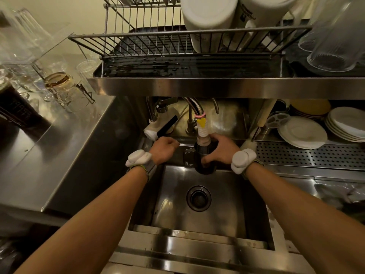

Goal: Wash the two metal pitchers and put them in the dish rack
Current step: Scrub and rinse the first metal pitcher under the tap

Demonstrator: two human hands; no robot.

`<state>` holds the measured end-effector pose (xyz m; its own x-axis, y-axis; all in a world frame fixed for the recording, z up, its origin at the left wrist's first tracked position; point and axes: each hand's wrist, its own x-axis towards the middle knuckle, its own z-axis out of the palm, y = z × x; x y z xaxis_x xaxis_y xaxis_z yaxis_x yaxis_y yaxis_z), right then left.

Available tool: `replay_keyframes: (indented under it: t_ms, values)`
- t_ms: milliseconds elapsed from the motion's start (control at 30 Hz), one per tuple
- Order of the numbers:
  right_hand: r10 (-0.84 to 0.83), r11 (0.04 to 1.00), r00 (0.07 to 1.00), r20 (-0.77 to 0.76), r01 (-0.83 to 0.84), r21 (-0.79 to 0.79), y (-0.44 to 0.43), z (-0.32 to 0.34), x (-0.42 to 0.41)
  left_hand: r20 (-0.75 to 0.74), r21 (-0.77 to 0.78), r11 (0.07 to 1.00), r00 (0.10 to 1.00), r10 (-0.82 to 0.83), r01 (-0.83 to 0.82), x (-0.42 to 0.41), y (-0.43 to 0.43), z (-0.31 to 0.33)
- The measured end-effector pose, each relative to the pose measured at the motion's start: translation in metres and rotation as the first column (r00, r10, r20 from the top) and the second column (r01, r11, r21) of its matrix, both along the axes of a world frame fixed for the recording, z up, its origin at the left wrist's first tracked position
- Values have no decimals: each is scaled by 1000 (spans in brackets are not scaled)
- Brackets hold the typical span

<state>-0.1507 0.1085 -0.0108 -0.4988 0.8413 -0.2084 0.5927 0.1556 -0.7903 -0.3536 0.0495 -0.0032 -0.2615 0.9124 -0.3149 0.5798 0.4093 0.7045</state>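
A dark metal pitcher (205,165) hangs over the back of the sink (177,214), its mouth up around the ribbed faucet hose (203,133). My right hand (221,150) grips the pitcher's body from the right. A metal handle (188,156) sticks out on its left. My left hand (164,149) is curled into a fist just under the end of the black faucet lever (167,126), with nothing visible in its fingers. The wire dish rack (150,42) stands on the shelf above the sink. No second pitcher shows.
Two white containers (211,18) and clear glasses (333,40) fill the rack's right side. Stacked plates (302,133) lie on the perforated drainboard at right. Glassware (57,86) and a dark jug (17,109) stand on the left counter. The drain (198,197) sits mid-sink.
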Motion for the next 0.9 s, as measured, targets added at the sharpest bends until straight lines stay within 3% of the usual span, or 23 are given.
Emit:
replay_keyframes:
  t_ms: [900]
  values:
    - [-15, 999, 1000, 15, 15, 36, 4, -6, -1, -123, -13, 996, 988, -95, 94, -3, -6, -6]
